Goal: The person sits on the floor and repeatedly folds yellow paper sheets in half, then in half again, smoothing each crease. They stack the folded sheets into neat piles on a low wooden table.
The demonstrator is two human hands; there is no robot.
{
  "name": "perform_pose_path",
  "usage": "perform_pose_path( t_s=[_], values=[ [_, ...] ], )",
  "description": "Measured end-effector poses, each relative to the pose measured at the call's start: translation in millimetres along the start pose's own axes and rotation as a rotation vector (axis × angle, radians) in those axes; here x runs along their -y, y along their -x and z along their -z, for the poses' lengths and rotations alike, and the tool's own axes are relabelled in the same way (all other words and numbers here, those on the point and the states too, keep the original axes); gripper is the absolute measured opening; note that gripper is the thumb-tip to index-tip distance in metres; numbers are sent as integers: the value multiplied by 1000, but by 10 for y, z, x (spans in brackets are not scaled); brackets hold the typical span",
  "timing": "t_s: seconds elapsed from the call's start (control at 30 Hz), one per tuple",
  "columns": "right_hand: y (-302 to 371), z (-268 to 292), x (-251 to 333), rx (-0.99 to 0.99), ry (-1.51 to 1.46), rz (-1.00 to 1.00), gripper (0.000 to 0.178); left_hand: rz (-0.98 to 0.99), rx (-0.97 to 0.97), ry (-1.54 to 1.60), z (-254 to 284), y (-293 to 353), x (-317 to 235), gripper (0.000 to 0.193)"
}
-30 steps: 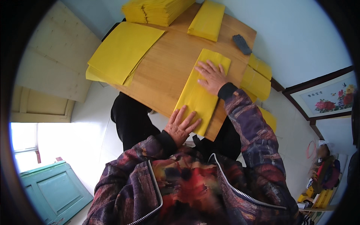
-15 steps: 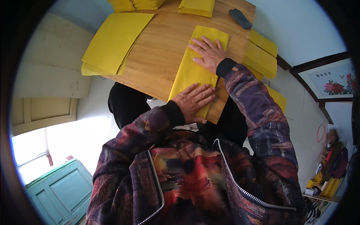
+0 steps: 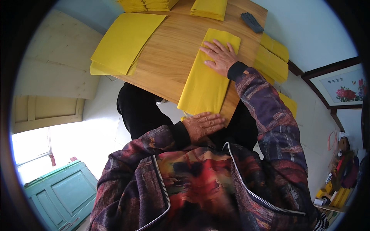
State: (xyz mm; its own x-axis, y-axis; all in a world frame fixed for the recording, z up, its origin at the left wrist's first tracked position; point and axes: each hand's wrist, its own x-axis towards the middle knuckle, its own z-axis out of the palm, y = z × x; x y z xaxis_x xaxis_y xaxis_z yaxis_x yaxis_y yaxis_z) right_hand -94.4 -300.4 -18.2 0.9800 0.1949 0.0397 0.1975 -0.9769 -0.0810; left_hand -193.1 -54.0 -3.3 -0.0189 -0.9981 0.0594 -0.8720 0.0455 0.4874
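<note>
A long folded sheet of yellow paper (image 3: 206, 86) lies on the wooden table (image 3: 169, 57), reaching to its near edge. My right hand (image 3: 220, 56) rests flat on the far part of the folded paper, fingers spread. At the near end of the paper, by the table's edge, is my left hand (image 3: 204, 125), its fingers stretched out and pointing right. Something small and yellow shows beside the left hand's wrist; what it is I cannot tell.
Flat yellow sheets (image 3: 127, 42) lie at the table's left. Folded yellow stacks (image 3: 208, 8) sit at the far edge, near a dark grey object (image 3: 252, 22). More yellow bundles (image 3: 271, 63) stand beyond the table's right edge. A framed flower picture (image 3: 339, 88) leans at the right.
My left hand has slid off the paper toward me, to its near end. The right hand stays on the far part. The whole view has shifted slightly.
</note>
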Motion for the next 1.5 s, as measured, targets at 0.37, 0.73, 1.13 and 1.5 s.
perform_pose_path(
  t_s=[0.37,0.73,1.13,1.5],
  values=[
    [20,-33,1,-64,3,15,56,172,-149,-232,204,-285,312,84],
    [25,-24,6,-49,-11,11,55,151,55,50,229,280,16,72],
    [50,-38,20,-69,-45,13,55,109,-44,-239,76,-160,243,82],
    [26,60,46,29,-24,-12,57,421,-556,443,127,490,-25,24]
  ],
)
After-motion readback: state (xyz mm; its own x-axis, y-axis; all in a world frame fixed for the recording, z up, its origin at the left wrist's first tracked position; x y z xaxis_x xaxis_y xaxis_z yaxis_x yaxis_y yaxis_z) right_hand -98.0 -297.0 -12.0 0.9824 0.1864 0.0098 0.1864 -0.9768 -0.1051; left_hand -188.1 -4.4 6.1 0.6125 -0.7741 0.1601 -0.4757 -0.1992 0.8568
